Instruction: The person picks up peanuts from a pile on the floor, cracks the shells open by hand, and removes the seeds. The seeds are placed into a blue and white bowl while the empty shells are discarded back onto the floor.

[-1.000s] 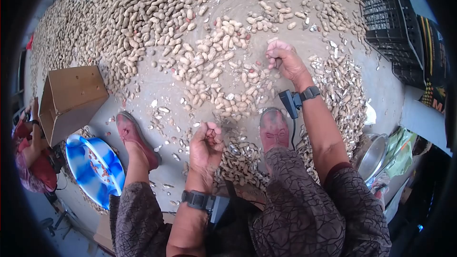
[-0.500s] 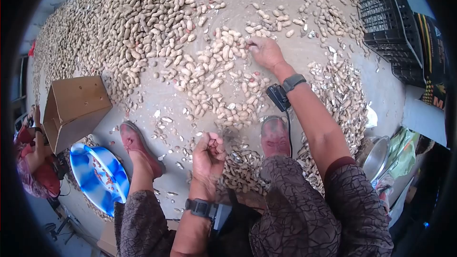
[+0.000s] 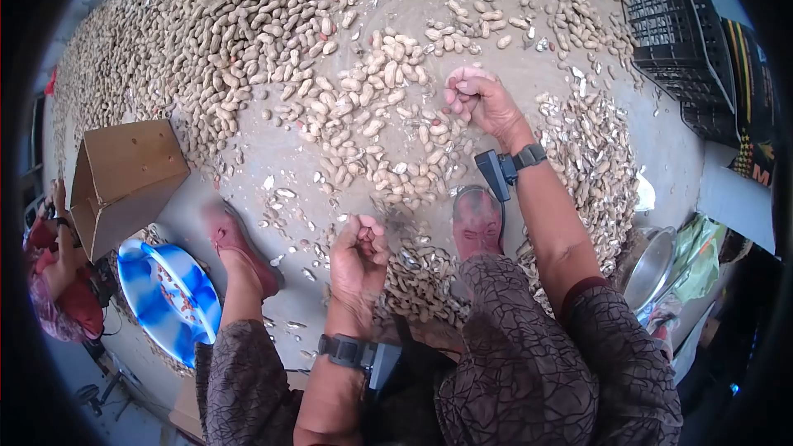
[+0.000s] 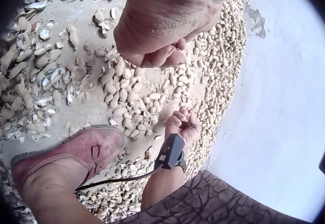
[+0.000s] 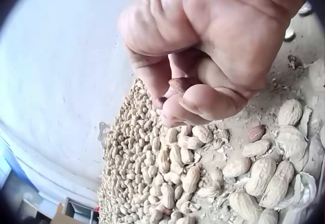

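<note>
My right hand (image 3: 483, 103) is over the loose peanuts (image 3: 401, 173) on the floor. Its fingers curl round reddish-brown peanut kernels, and one kernel (image 5: 182, 84) shows behind the fingertips in the right wrist view. A loose kernel (image 5: 256, 132) lies on the floor below, among unshelled peanuts. My left hand (image 3: 358, 260) is palm up between the shoes, fingers curled in, above broken shells (image 3: 421, 289). Its curled fingers hide the inside of the palm, and I cannot tell whether anything is in there. From the left wrist view, peanuts (image 4: 124, 84) lie beneath this hand.
Peanuts are heaped (image 3: 223, 33) across the back. At left are a cardboard box (image 3: 136, 177), a blue-and-white basin (image 3: 149, 297) with kernels, and another person (image 3: 62, 272). Black crates (image 3: 681, 41), a shell pile (image 3: 586, 173) and a metal bowl (image 3: 648, 268) are at right.
My right hand reached forward-left to the peanuts, fingers down, then drew back a little and turned palm up with its fingers curled. My left hand keeps its curled pose.
</note>
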The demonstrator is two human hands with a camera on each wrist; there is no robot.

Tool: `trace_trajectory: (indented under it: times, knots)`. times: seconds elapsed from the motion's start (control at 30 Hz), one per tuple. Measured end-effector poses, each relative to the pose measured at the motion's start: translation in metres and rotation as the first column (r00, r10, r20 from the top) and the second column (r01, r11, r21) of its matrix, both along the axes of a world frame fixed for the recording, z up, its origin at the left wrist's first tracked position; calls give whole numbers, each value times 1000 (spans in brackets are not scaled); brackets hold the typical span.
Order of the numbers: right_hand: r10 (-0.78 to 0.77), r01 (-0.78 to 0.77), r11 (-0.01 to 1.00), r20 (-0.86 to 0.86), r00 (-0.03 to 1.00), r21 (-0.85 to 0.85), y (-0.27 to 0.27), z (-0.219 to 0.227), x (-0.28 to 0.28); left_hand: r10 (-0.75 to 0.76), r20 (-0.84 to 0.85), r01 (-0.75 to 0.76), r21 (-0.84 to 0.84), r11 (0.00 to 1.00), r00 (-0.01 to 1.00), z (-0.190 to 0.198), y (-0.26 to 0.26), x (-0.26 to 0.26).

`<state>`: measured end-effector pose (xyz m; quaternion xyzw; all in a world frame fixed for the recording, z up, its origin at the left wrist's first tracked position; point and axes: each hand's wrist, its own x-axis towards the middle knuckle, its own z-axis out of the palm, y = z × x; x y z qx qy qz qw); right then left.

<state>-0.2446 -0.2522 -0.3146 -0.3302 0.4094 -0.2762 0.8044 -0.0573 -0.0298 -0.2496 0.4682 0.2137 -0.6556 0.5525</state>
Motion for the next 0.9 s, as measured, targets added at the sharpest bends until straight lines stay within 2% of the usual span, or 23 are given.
trace_trajectory:
  times: [0.07, 0.1, 0.17, 0.2, 0.23, 0.27, 0.3, 0.33, 0.37, 0.4, 0.47, 0.6, 0.67, 0.7, 0.77, 0.8, 0.83, 0.87, 0.9]
  knots:
    - [-65, 62, 998, 168, 984, 21, 10, 14, -7, -3, -1, 3, 10, 1000, 1000, 0, -1, -1]
    - [-68, 65, 998, 166, 984, 23, 11, 13, -11, -6, -2, 6, 12, 1000, 1000, -1, -2, -2]
    - [-26, 17, 998, -158, 987, -61, 12, 7, -17, -14, -15, 14, 20, 1000, 1000, -1, -2, -3]
    - [-30, 20, 998, -159, 987, -60, 11, 0, -16, -17, -17, 18, 22, 1000, 1000, -2, -2, -4]
    - [57, -176, 950, -409, 911, -260, 9, -7, -11, -19, -21, 20, 4, 1000, 1000, -3, -2, -5]
    - [74, -402, 831, -641, 764, -384, 9, -13, -7, -21, -26, 20, -11, 1000, 999, -3, -2, -6]
    - [75, -402, 832, -641, 764, -382, 10, -14, -3, -21, -26, 21, -9, 1000, 999, -3, -2, -7]
    - [-5, -582, 685, -801, 599, -439, 12, -15, 1, -22, -34, 22, -10, 1000, 999, -3, -3, -7]
    - [-133, -748, 512, -899, 417, -423, 13, -15, 4, -22, -40, 22, -11, 1000, 999, -3, -3, -7]
    - [-129, -748, 512, -898, 420, -423, 13, -14, 6, -20, -38, 19, -8, 1000, 999, -3, -3, -7]
    - [-93, -827, 441, -934, 344, -349, 13, -11, 10, -20, -32, 20, -13, 1000, 999, -3, -2, -8]
    - [-63, -849, 431, -949, 310, -306, 11, -3, 13, -26, -33, 25, -30, 999, 999, -2, -3, -8]
    - [-7, -878, 413, -965, 262, -241, 10, 2, 15, -29, -14, 29, 5, 1000, 999, -3, -4, -8]
    - [-7, -878, 415, -965, 261, -240, 11, -2, 14, -30, -14, 30, 6, 1000, 999, -3, -4, -8]
    - [11, -820, 499, -944, 329, -280, 12, -14, 9, -28, -23, 28, 8, 1000, 999, -3, -3, -9]
    - [15, -822, 497, -944, 329, -279, 12, -11, 5, -24, -22, 24, 11, 1000, 999, -3, -3, -9]
    - [228, -642, 740, -823, 520, -200, 10, -4, -2, -20, -20, 20, 9, 1000, 1000, -2, -3, -9]
    - [341, -442, 897, -613, 713, -16, 10, -1, -9, -16, -20, 16, 7, 1000, 1000, -2, -3, -9]
    - [344, -445, 895, -612, 712, -14, 12, -4, -16, -12, -19, 13, 9, 1000, 1000, -2, -3, -8]
